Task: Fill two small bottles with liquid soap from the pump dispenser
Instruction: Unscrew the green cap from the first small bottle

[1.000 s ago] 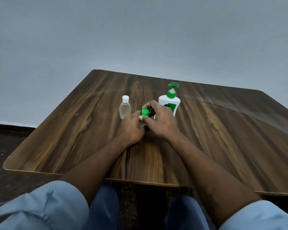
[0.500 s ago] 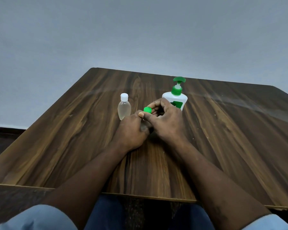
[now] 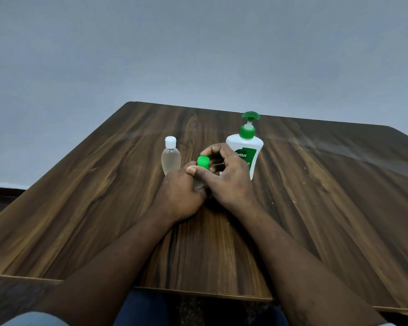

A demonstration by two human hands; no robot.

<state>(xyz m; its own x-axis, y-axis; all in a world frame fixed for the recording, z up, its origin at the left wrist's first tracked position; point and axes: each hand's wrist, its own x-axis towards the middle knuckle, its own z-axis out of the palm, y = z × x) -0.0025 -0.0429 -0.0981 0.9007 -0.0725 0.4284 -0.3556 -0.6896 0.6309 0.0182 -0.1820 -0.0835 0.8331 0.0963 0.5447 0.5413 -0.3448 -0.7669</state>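
We can read one word: "Dettol", white on the green label of the white pump dispenser [image 3: 244, 152]. It stands upright just behind the right hand [image 3: 230, 178], with its green pump head on top. The smaller print under the brand is partly covered by the fingers and too fine for us to read. The clear bottle with a white cap [image 3: 170, 158] stands upright just beyond the left hand [image 3: 180, 191], off to that hand's left.

Between the two hands we see the second small bottle [image 3: 203, 164], upright on the desk [image 3: 316, 208]. The left hand wraps round its body with the back of the hand toward us, so the body is almost hidden. The right hand curls in from the other side. Its thumb lies across the near side of the green cap [image 3: 203, 160] and its forefinger arches over the far side, pinching the cap between them. We cannot tell whether the cap is tight on the neck or loose. Both forearms run bare from the near edge of the desk and meet at this bottle.

The desk is dark brown wood-grain laminate with a pale edge strip. A few light specks lie to the right of the right hand. Behind the desk rises a plain grey wall [image 3: 198, 55]. A dark floor [image 3: 0, 201] shows at the far left, and a pale blue sleeve [image 3: 33, 320] shows in the bottom left corner.
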